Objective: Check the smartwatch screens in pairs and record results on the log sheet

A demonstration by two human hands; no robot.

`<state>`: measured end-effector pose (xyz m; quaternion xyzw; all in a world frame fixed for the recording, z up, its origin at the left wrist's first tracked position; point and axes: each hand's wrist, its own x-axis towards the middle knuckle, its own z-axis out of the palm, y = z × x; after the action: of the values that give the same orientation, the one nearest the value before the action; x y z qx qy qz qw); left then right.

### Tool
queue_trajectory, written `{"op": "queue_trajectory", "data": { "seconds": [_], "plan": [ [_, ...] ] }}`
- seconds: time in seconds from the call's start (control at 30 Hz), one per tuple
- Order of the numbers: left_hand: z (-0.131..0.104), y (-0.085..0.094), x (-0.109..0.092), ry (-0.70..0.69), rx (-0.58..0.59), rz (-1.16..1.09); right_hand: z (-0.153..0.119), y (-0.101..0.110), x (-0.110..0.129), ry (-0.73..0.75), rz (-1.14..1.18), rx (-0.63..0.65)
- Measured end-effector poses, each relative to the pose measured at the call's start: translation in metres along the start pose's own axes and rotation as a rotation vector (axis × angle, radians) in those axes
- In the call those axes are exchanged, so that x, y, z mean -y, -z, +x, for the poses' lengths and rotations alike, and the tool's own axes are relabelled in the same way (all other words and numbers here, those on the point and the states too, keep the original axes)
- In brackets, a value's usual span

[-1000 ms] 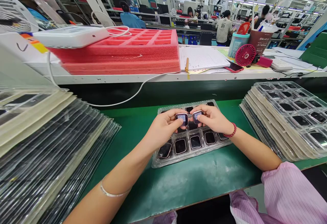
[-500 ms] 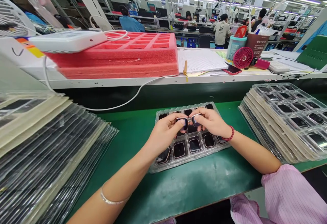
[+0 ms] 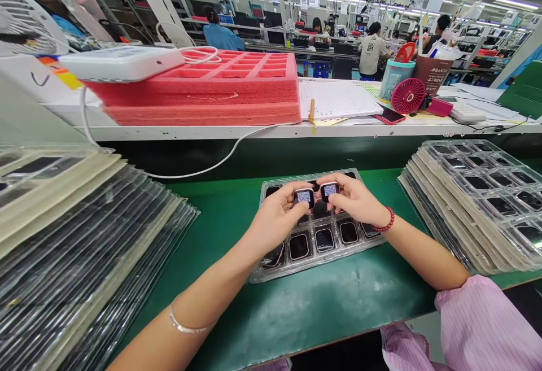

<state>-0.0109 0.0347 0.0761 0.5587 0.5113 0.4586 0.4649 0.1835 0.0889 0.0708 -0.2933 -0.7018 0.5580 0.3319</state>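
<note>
Both watch bodies (image 3: 316,193) now tilted up, codes showing

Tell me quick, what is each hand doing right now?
Left hand: closed, holding a small square device with a code on its screen.
Right hand: closed, holding a second such device.

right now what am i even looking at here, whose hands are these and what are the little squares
The picture comes from a camera worn on a person's head, looking forward and down at their own two bare hands. The left hand holds one small square device and the right hand holds another; each shows a square code pattern facing up. Below them, on a green mat, lies a clear plastic tray with more such devices in its pockets. Stacks of similar trays stand at both sides. Other people work at benches far behind.
</note>
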Motion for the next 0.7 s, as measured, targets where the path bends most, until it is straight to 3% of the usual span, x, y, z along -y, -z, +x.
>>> {"op": "queue_trajectory", "data": {
  "seconds": [0.7],
  "plan": [
    [-0.0025,0.0005,-0.0032,-0.003,0.027,0.046,-0.0022,-0.0057,-0.0042,0.075,-0.036,-0.013]
  ]
}}
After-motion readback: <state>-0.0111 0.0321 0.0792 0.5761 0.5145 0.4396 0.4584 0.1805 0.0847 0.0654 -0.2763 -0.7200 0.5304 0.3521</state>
